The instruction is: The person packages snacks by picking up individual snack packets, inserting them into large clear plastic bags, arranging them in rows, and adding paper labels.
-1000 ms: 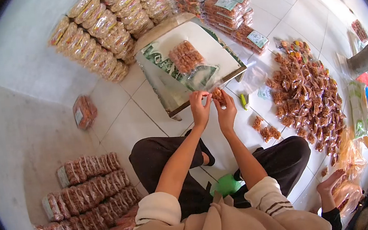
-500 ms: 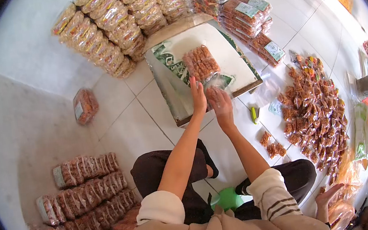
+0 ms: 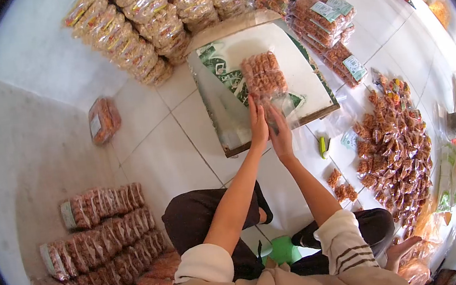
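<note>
A clear plastic bag of brown snack pieces (image 3: 263, 75), packed in rows, lies on a white box with green print (image 3: 300, 61). Its loose plastic end faces me. My left hand (image 3: 258, 122) is at the left side of that end, fingers long and close together against the plastic. Beside it, my right hand (image 3: 279, 130) touches the loose plastic from the right, fingers bent toward the left hand. The fingertips are partly hidden by film and glare.
Small brown snack packets (image 3: 394, 146) form a heap at right, near a green stapler-like tool (image 3: 324, 146). Filled bags (image 3: 97, 208) stand in rows at lower left. Stacked packs (image 3: 130, 24) line the back. Another person's hand or foot (image 3: 402, 251) shows at lower right.
My right hand has drawn in against my left at the bag's end; the brown piece seen under it before no longer shows there. The view has shifted slightly.
</note>
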Demonstrator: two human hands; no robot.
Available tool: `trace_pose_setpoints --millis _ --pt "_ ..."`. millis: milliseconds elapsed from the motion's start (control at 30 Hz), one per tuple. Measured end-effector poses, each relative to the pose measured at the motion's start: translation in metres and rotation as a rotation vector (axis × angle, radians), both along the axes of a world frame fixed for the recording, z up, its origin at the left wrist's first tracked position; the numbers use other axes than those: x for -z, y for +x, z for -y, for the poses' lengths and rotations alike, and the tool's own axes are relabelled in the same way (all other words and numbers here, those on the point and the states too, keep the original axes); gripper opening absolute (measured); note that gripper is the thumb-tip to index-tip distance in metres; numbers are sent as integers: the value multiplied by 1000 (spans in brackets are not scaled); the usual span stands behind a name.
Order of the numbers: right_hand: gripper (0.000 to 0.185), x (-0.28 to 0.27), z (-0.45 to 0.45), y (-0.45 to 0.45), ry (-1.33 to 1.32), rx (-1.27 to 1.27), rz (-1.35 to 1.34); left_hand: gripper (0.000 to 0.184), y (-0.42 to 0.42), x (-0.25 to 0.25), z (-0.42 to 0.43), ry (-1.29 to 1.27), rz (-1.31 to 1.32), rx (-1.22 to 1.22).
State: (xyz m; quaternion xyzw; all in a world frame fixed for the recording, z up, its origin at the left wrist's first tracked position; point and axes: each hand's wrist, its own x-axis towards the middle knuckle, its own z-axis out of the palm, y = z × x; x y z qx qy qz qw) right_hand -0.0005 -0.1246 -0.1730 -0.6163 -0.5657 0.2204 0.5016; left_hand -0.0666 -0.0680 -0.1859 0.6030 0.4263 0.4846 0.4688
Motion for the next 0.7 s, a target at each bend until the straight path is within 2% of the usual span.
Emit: trace_pose_setpoints --millis 233,333,400,433,467,500,533,600,633,667,700 --pt "47 -6 -18 -11 126 70 -148 33 2 -3 -1 41 -44 25" --pt "47 -4 -17 -8 28 147 12 31 2 -9 -1 65 -61 16" --pt "49 -9 -12 -1 -42 59 70 23 7 -16 2 39 -50 -36" --pt "49 6 -10 1 -44 69 77 18 9 -18 5 13 -41 -93" --pt "56 21 -10 3 104 -19 49 18 11 -21 7 16 -31 -81" --pt "62 29 -7 9 251 -104 25 18 12 -19 8 84 -180 -198" --pt "62 13 3 17 252 -81 43 19 14 -19 11 153 -324 -308" --pt "63 -18 35 35 121 -331 357 18 14 -20 13 190 -533 -340" --pt "52 -18 52 43 46 -325 509 18 16 -25 14 130 -578 -374" --pt "52 -21 66 59 30 -280 532 20 20 -29 15 70 -625 -404" --pt "42 -24 81 76 -83 -447 668 23 28 -31 15 1 -704 -464"
